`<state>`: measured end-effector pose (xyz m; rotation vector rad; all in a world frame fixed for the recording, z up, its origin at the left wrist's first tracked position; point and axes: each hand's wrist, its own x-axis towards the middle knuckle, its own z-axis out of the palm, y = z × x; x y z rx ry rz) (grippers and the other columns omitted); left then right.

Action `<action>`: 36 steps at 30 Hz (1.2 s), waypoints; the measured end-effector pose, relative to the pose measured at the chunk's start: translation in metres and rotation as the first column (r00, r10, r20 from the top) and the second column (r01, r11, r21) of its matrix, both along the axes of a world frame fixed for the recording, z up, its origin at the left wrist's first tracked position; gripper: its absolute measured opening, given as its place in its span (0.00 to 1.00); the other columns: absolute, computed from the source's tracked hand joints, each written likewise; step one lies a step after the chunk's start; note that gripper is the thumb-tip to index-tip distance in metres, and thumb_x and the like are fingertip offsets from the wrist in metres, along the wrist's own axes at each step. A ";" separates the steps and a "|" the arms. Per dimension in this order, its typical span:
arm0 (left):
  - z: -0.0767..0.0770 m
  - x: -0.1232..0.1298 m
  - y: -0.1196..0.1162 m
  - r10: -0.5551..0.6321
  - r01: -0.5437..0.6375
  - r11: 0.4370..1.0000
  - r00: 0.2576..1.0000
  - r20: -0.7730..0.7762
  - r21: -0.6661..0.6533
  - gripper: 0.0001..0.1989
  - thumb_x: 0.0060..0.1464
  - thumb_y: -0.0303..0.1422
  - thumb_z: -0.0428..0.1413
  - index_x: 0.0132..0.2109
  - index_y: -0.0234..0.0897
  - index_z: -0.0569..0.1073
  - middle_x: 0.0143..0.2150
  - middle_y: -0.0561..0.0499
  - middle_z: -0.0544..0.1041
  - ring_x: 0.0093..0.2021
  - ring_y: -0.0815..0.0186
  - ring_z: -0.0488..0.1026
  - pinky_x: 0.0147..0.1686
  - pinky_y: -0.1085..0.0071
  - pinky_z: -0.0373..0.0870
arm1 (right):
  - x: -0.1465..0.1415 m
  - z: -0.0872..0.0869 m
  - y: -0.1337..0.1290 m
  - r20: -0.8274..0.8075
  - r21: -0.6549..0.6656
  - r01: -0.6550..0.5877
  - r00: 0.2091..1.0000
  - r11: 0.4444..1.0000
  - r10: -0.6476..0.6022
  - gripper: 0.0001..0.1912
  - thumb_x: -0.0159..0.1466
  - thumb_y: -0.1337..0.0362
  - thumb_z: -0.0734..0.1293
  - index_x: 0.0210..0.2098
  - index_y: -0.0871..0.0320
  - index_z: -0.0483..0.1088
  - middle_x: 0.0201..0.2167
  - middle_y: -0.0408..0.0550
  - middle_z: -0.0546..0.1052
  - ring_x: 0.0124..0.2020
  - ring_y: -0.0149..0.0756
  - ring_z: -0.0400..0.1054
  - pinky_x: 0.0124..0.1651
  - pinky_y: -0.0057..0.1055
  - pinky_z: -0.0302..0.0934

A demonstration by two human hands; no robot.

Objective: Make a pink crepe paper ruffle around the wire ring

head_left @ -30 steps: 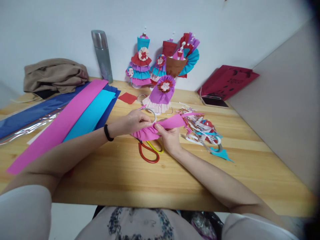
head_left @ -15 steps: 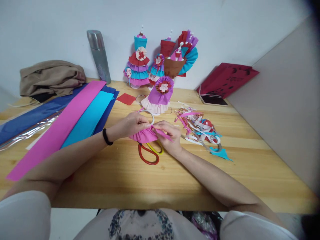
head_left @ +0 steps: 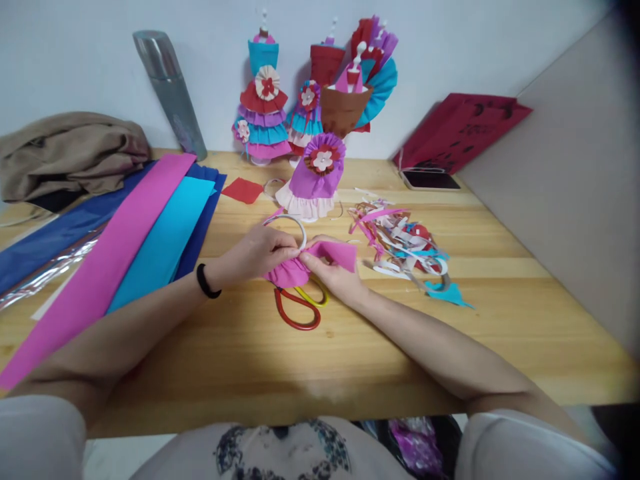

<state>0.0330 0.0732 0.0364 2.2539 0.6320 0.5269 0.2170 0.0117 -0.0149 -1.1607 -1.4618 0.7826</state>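
A pink crepe paper strip (head_left: 289,274), gathered into pleats, is pinched between the fingertips of my left hand (head_left: 254,256). A thin white ring (head_left: 304,230) rises at the same fingertips and touches the pleats; whether it is a band or tape I cannot tell. My right hand (head_left: 336,275) is closed on the strip just beside the left, thumb on top, with the loose flat end standing up over its fingers. Below the pleats lie scissors (head_left: 299,327) with one red and one yellow handle, their blades hidden. Behind stands a small dress form (head_left: 314,180) in a purple paper skirt.
More dressed forms (head_left: 264,100) stand against the wall by a grey bottle (head_left: 175,100). Pink and blue paper sheets (head_left: 155,247) lie left, near a brown cloth (head_left: 75,157). On the right are paper scraps (head_left: 400,240), a phone (head_left: 431,180) and a red bag (head_left: 460,133).
The strip's loose end, earlier folded low along my right hand, now stands up and spreads to the right. Both hands stay together at the pleats. The view has shifted slightly.
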 end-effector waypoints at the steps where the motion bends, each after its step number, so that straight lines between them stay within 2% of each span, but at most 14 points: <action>1: 0.000 0.000 -0.001 -0.002 0.002 1.000 1.000 -0.007 0.008 0.19 0.61 0.33 0.50 0.23 0.36 0.57 0.21 0.57 0.55 0.23 0.73 0.53 0.24 0.71 0.48 | 0.000 0.000 0.001 0.007 0.007 -0.010 1.000 1.000 0.009 0.13 0.60 0.52 0.72 0.29 0.56 0.74 0.26 0.44 0.78 0.29 0.36 0.72 0.36 0.33 0.67; 6: -0.006 0.000 -0.001 -0.005 0.004 0.999 1.000 -0.009 -0.038 0.18 0.61 0.34 0.51 0.23 0.36 0.58 0.20 0.58 0.56 0.23 0.72 0.54 0.24 0.72 0.49 | 0.001 0.003 -0.001 0.068 0.026 -0.022 0.998 0.999 0.020 0.11 0.61 0.58 0.69 0.26 0.56 0.72 0.24 0.43 0.77 0.27 0.33 0.71 0.32 0.30 0.65; 10: -0.012 0.002 -0.001 0.026 -0.024 0.997 0.999 0.025 -0.079 0.19 0.60 0.33 0.51 0.22 0.37 0.56 0.20 0.58 0.55 0.22 0.73 0.53 0.23 0.73 0.49 | -0.001 0.006 -0.005 0.228 0.208 -0.018 0.973 0.978 -0.031 0.10 0.63 0.63 0.67 0.25 0.56 0.72 0.22 0.43 0.75 0.23 0.31 0.68 0.28 0.29 0.62; 14: -0.012 0.004 -0.003 0.044 -0.036 0.988 0.998 0.053 -0.152 0.19 0.59 0.33 0.51 0.21 0.36 0.56 0.19 0.58 0.54 0.22 0.74 0.52 0.21 0.73 0.48 | 0.001 0.005 -0.006 0.379 0.406 -0.046 0.917 0.913 -0.122 0.10 0.66 0.66 0.65 0.27 0.55 0.72 0.22 0.45 0.74 0.24 0.33 0.68 0.30 0.32 0.63; 18: -0.007 0.005 -0.006 0.054 -0.042 0.982 0.997 0.059 -0.184 0.19 0.58 0.33 0.51 0.21 0.36 0.57 0.19 0.57 0.55 0.22 0.74 0.53 0.21 0.73 0.47 | 0.009 0.000 -0.004 0.463 0.487 -0.122 0.875 0.865 -0.138 0.07 0.65 0.66 0.66 0.32 0.52 0.75 0.28 0.49 0.79 0.30 0.40 0.72 0.35 0.39 0.65; 20: -0.004 0.005 -0.007 0.062 -0.052 0.985 0.997 0.053 -0.167 0.19 0.58 0.33 0.51 0.21 0.36 0.56 0.20 0.57 0.54 0.22 0.74 0.52 0.22 0.72 0.47 | 0.014 -0.002 -0.003 0.498 0.549 -0.155 0.850 0.821 -0.173 0.06 0.65 0.67 0.67 0.35 0.51 0.76 0.31 0.49 0.81 0.32 0.41 0.73 0.36 0.40 0.64; 23: -0.002 0.006 -0.009 0.071 -0.063 0.988 0.996 0.053 -0.140 0.19 0.58 0.33 0.51 0.21 0.37 0.54 0.20 0.58 0.53 0.22 0.74 0.51 0.22 0.72 0.46 | 0.020 -0.003 0.000 0.520 0.634 -0.193 0.823 0.749 -0.228 0.06 0.65 0.69 0.67 0.38 0.51 0.75 0.33 0.49 0.81 0.34 0.41 0.74 0.36 0.39 0.64; 26: -0.001 0.004 -0.006 0.114 -0.104 0.987 0.991 0.070 -0.123 0.19 0.58 0.34 0.50 0.21 0.37 0.54 0.20 0.57 0.52 0.23 0.73 0.51 0.22 0.72 0.47 | 0.020 0.000 0.000 0.534 0.652 -0.213 0.810 0.727 -0.242 0.05 0.65 0.67 0.68 0.35 0.50 0.75 0.32 0.46 0.81 0.34 0.39 0.75 0.37 0.38 0.65; 29: 0.001 0.000 0.000 0.184 -0.166 0.974 0.976 0.112 -0.158 0.19 0.57 0.35 0.51 0.21 0.37 0.56 0.20 0.57 0.52 0.23 0.73 0.50 0.22 0.72 0.47 | 0.013 0.005 -0.003 0.485 0.608 -0.218 0.863 0.764 -0.139 0.06 0.65 0.66 0.68 0.31 0.51 0.74 0.29 0.45 0.81 0.31 0.38 0.75 0.36 0.38 0.67; 31: 0.003 -0.003 0.003 0.180 -0.155 0.972 0.975 0.134 -0.176 0.18 0.57 0.35 0.51 0.21 0.37 0.57 0.20 0.57 0.52 0.23 0.73 0.51 0.22 0.72 0.47 | 0.008 0.008 -0.005 0.362 0.518 -0.140 0.930 0.844 -0.069 0.06 0.65 0.64 0.68 0.30 0.52 0.74 0.27 0.45 0.80 0.29 0.37 0.75 0.34 0.37 0.67; 33: 0.004 -0.005 0.006 0.151 -0.128 0.980 0.978 0.143 -0.155 0.18 0.57 0.35 0.52 0.21 0.36 0.59 0.20 0.57 0.54 0.23 0.73 0.52 0.22 0.72 0.47 | 0.008 0.011 -0.005 0.228 0.403 -0.010 0.970 0.915 -0.090 0.07 0.66 0.61 0.67 0.32 0.53 0.75 0.28 0.46 0.80 0.29 0.36 0.74 0.34 0.35 0.67; 35: 0.005 -0.007 0.008 0.126 -0.110 0.987 0.982 0.139 -0.118 0.17 0.57 0.35 0.52 0.22 0.35 0.61 0.20 0.57 0.55 0.23 0.73 0.53 0.22 0.72 0.48 | 0.013 0.013 -0.001 0.163 0.322 0.087 0.976 0.943 -0.145 0.08 0.67 0.59 0.66 0.34 0.53 0.75 0.29 0.45 0.80 0.30 0.36 0.74 0.34 0.34 0.66; 36: 0.005 -0.008 0.009 0.118 -0.104 0.989 0.984 0.133 -0.103 0.17 0.57 0.35 0.52 0.22 0.35 0.62 0.20 0.56 0.56 0.23 0.73 0.54 0.22 0.72 0.48 | 0.018 0.015 0.003 0.175 0.292 0.092 0.973 0.952 -0.148 0.08 0.67 0.59 0.66 0.35 0.54 0.75 0.30 0.45 0.80 0.30 0.36 0.74 0.35 0.33 0.66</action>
